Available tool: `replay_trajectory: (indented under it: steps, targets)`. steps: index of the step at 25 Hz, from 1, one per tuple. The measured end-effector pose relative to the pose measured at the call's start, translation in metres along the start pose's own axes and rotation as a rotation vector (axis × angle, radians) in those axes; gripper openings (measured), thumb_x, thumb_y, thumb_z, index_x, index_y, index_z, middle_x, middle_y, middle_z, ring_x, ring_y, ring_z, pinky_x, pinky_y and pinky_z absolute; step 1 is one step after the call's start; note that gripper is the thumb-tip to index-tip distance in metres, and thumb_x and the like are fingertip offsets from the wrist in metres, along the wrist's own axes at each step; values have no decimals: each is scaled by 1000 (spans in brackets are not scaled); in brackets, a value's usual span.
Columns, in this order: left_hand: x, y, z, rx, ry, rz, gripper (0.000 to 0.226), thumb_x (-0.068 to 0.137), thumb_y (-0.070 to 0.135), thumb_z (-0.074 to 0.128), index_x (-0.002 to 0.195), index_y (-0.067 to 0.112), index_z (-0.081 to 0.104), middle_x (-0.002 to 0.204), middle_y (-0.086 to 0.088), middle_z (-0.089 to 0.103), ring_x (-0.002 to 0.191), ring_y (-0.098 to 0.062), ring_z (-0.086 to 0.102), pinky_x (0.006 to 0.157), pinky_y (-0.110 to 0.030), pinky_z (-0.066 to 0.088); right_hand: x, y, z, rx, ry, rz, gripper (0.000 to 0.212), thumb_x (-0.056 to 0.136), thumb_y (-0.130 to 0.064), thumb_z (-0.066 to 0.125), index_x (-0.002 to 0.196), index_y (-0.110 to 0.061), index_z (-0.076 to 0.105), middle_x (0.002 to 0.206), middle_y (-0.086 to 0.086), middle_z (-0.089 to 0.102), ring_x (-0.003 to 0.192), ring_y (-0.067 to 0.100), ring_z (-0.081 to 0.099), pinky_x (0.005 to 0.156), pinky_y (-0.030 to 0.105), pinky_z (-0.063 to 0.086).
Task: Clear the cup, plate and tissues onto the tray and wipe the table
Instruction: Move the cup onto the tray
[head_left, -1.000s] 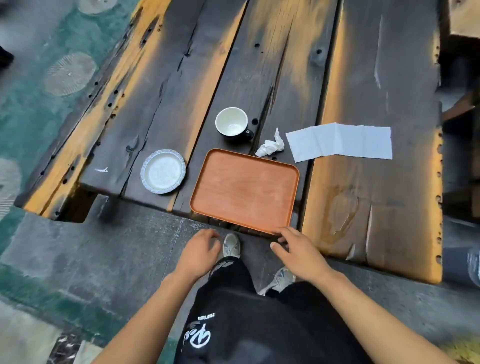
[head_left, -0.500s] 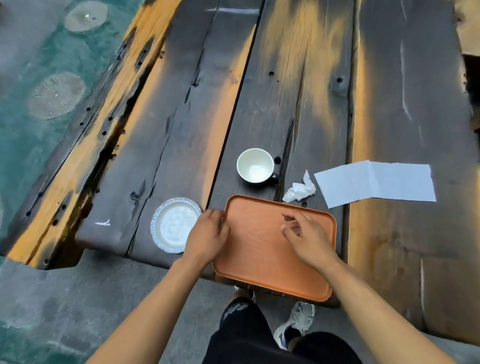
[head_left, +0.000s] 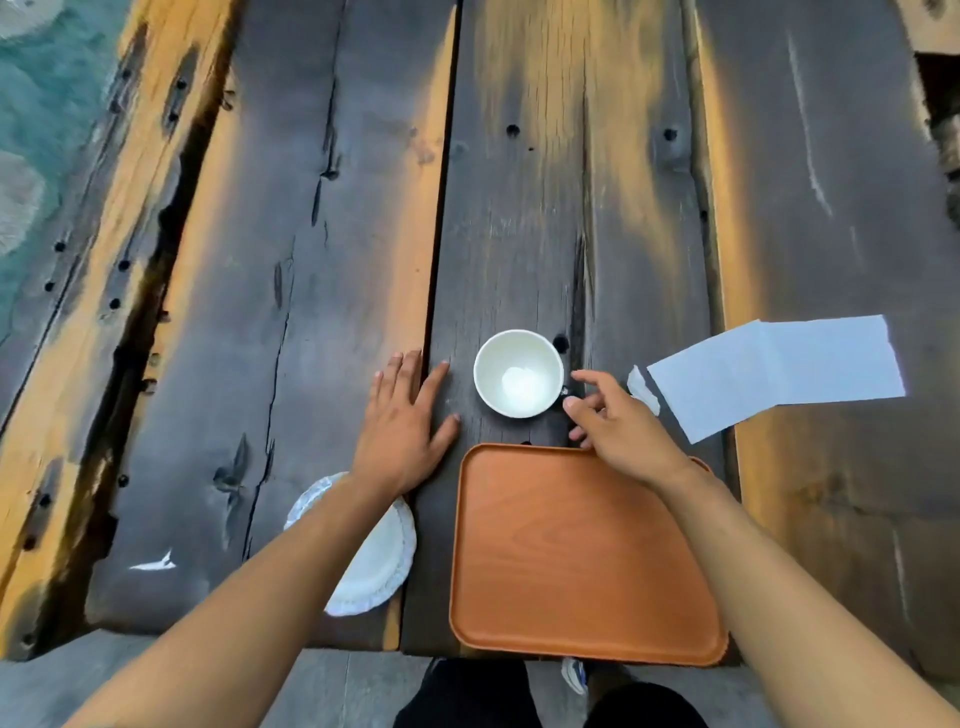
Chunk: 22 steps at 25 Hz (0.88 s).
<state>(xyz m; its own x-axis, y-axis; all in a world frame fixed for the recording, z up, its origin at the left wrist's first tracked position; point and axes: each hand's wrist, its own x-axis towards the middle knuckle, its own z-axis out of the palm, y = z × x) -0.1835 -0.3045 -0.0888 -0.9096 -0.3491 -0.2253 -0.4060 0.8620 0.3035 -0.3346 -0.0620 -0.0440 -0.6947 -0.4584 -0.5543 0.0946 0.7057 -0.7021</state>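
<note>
Hands that we saw over the orange wooden tray (head_left: 582, 561) half a second ago have moved forward. We see the left hand (head_left: 402, 431) lying flat and spread on the dark plank table (head_left: 311, 260), grasping nothing, its forearm crossing the white scalloped plate (head_left: 382, 561). The right hand (head_left: 618, 421) hovers with loosely parted fingers beside the round white cup (head_left: 518, 373); it seems not yet to touch the handle. A crumpled white tissue (head_left: 643, 389) and a flat white paper sheet (head_left: 774, 374) lie right of it.
</note>
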Motion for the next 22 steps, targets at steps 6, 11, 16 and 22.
replay_trajectory:
  steps: [6,11,16,22]
  targets:
    - [33,-16,17,145,-4,106,75,97,61,27,160,20,24,170,-12,12,158,-30,9,128,-51,8,20,-3,-10,33,-226,20,24,108,-32,43,119,-17,57,91,12,71,79,28,73,68,34,58]
    - [36,-22,24,216,37,159,76,99,60,27,162,19,18,171,-13,7,159,-29,4,128,-54,8,33,-1,-10,45,-312,39,33,110,-29,37,102,-6,59,74,12,66,65,33,67,57,38,51]
    - [46,-30,22,265,46,238,78,98,61,30,161,16,21,169,-19,9,158,-33,6,126,-57,11,37,3,-8,-3,-308,-7,37,109,-34,36,91,-10,56,66,7,61,51,22,60,42,27,43]
    - [47,-34,20,222,102,270,78,95,61,35,161,20,24,170,-15,11,159,-29,9,128,-52,10,29,0,-2,-17,-190,-84,37,107,-36,42,77,-17,52,65,-2,60,53,15,54,61,33,47]
